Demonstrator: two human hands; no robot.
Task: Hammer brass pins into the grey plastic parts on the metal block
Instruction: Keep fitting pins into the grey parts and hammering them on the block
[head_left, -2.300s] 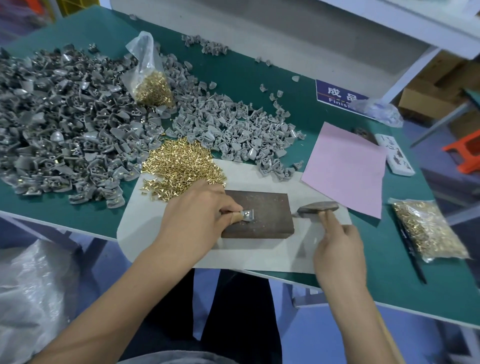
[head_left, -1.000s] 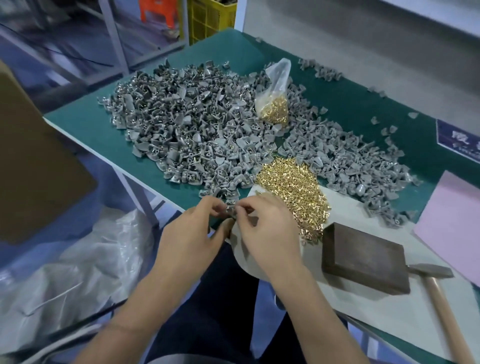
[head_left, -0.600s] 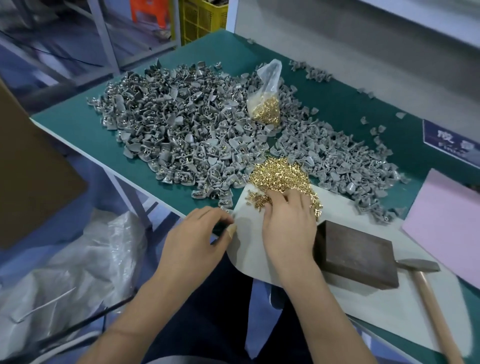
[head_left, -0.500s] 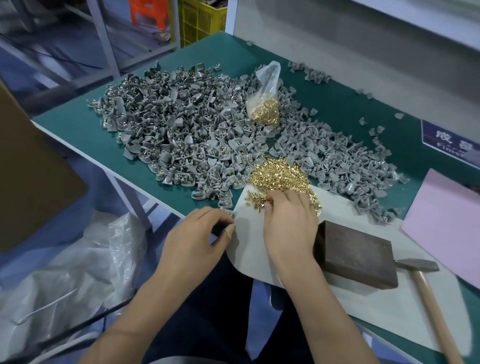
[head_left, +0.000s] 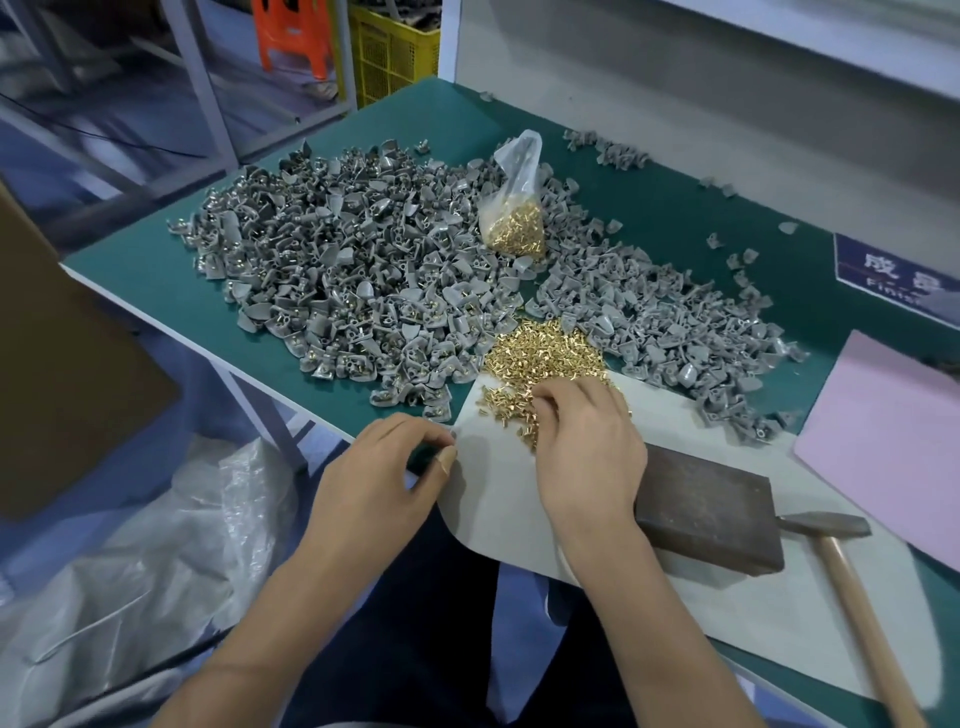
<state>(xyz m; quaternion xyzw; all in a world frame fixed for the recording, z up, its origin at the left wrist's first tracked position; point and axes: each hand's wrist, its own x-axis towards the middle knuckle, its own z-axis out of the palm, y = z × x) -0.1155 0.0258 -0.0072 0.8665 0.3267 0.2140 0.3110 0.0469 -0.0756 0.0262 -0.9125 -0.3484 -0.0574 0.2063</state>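
Two bare hands work at the near edge of the green worktop (head_left: 156, 275). The right hand (head_left: 587, 447) lies palm down on the near side of the loose heap of brass pins (head_left: 545, 358), its fingers curled into the pins; whether they actually pinch one cannot be told, since the fingertips are buried in the heap. The left hand (head_left: 379, 478) sits just left of it at the corner of the pale mat (head_left: 498, 499), thumb and curled fingers drawn together; it seems to pinch something small, though nothing shows between them.

Grey plastic parts (head_left: 353, 275) lie in a broad pile across the worktop behind the pins, many carrying brass, and a thinner spread runs off to the right. On that pile stands a clear bag of pins (head_left: 514, 228). The metal block (head_left: 706, 509) rests on the mat, just right of the right wrist, with nothing on its top face. The hammer (head_left: 831, 551) lies beside the block, its head touching the block's right end and its wooden handle pointing toward the near edge. A pink sheet (head_left: 888, 436) lies further right.
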